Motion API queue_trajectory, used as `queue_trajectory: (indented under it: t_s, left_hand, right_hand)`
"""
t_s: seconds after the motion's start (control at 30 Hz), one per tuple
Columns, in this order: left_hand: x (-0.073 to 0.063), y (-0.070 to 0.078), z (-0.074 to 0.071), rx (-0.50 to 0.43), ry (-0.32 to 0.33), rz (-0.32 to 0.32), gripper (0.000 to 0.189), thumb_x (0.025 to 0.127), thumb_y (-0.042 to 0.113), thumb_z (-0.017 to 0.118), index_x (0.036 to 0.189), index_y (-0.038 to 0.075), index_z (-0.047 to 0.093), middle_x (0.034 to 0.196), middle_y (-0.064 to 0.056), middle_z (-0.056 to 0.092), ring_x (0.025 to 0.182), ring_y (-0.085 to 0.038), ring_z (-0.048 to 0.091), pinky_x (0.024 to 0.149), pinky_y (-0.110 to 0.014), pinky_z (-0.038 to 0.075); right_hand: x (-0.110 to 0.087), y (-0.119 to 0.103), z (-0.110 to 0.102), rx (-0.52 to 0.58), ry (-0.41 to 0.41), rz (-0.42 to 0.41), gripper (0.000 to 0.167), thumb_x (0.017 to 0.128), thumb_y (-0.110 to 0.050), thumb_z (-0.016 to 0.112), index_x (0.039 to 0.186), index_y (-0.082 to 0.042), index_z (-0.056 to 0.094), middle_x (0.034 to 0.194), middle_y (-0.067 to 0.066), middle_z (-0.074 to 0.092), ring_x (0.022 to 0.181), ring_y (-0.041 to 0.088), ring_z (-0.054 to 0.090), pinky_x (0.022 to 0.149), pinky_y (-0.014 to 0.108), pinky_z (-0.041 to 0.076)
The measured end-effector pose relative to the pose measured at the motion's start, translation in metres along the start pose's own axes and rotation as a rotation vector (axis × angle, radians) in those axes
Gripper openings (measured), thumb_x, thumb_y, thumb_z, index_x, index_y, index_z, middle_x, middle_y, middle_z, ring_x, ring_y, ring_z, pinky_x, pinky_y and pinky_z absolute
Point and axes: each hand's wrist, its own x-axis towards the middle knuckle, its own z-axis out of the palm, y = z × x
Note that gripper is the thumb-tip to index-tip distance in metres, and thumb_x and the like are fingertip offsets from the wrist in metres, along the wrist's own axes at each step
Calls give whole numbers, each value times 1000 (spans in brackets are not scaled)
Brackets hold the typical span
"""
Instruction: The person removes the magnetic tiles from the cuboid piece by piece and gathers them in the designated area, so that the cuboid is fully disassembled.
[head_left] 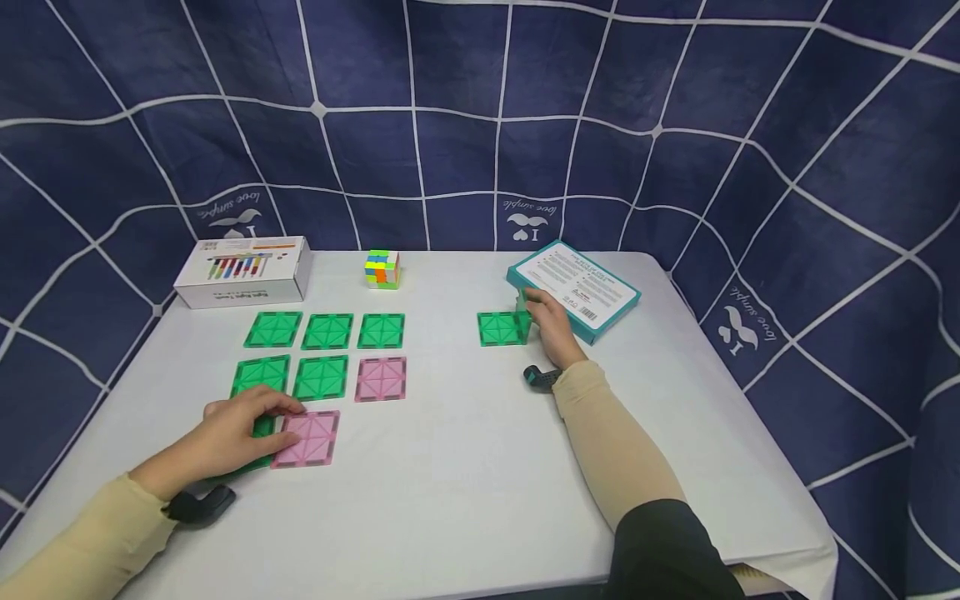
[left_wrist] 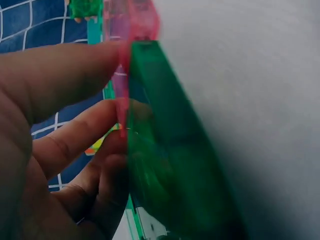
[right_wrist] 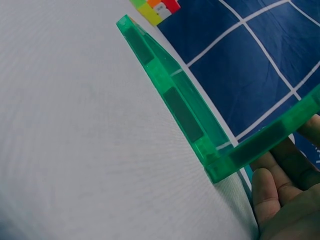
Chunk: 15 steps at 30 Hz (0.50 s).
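Note:
In the head view my left hand is at the front left, its thumb and fingertips on a pink square magnetic tile. A green tile lies partly hidden under that hand and meets the pink one's left edge. Further back on the right, my right hand holds a green tile by its outer side and top. That tile stands tilted up from the right edge of a flat green tile, and the two meet in a corner in the right wrist view.
Behind the left hand lie several green tiles in rows and another pink tile. A puzzle cube and a white box stand at the back. A teal-edged box lies beside the right hand. Dark patterned cloth hangs around the white table.

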Motion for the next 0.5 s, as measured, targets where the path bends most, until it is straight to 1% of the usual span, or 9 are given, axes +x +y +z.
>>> queue_trajectory:
  t_s: [0.07, 0.13, 0.2, 0.23, 0.3, 0.37, 0.43, 0.5]
  left_hand:
    - [0, 2, -2, 12, -4, 22, 41, 85, 37, 86, 119, 19, 73, 114, -3, 67, 109, -30, 63, 80, -48, 25]
    - [4, 7, -5, 28, 5, 42, 43, 85, 36, 85, 122, 18, 72, 114, -3, 68, 108, -29, 64, 81, -48, 25]
    - [12, 15, -8, 34, 38, 71, 42, 87, 34, 84, 123, 16, 72, 112, -3, 69, 104, -27, 65, 82, -47, 25]
    - [18, 20, -9, 35, 56, 84, 41, 88, 33, 83, 123, 15, 72, 112, -3, 70, 102, -25, 65, 83, -47, 29]
    - [36, 34, -10, 1, 74, 108, 38, 91, 30, 81, 123, 12, 71, 114, -5, 71, 98, -23, 67, 86, -46, 39]
    - [60, 50, -8, -60, 67, 135, 38, 93, 29, 78, 125, 10, 70, 116, -9, 70, 97, -23, 68, 85, -45, 50]
    - [86, 70, -4, -128, 30, 161, 41, 95, 27, 77, 129, 8, 67, 121, -13, 70, 100, -26, 69, 82, -46, 57]
    - [113, 89, 4, -186, -26, 172, 47, 95, 28, 76, 134, 6, 64, 124, -17, 68, 105, -30, 69, 88, -49, 57]
  right_hand:
    - [0, 0, 0, 1, 1, 4, 52, 105, -39, 43, 152, -18, 49, 159, 4, 45, 149, 26, 39, 122, 50, 31]
    - [-1, 0, 0, -1, -3, 8, 52, 106, -40, 43, 152, -19, 49, 159, 4, 44, 149, 26, 38, 122, 49, 31]
    - [-2, 0, 0, -5, -3, 10, 51, 106, -40, 43, 152, -19, 49, 159, 4, 45, 148, 26, 39, 122, 49, 31]
    - [-2, 0, 0, -8, -4, 10, 51, 106, -40, 43, 152, -19, 49, 159, 4, 45, 148, 26, 39, 122, 49, 31]
    - [-3, 0, 0, -12, -6, 5, 51, 106, -40, 43, 152, -19, 49, 159, 4, 45, 148, 26, 40, 122, 48, 32]
    - [-2, 0, 0, -12, -3, -3, 51, 106, -39, 43, 152, -18, 49, 159, 4, 45, 148, 26, 40, 122, 48, 32]
    - [-2, 0, 0, -11, -2, -11, 51, 106, -38, 44, 152, -17, 49, 158, 5, 46, 147, 26, 41, 122, 49, 32]
    - [-2, -1, 0, -1, -4, -18, 51, 105, -37, 44, 152, -16, 50, 157, 5, 47, 147, 27, 41, 122, 50, 32]
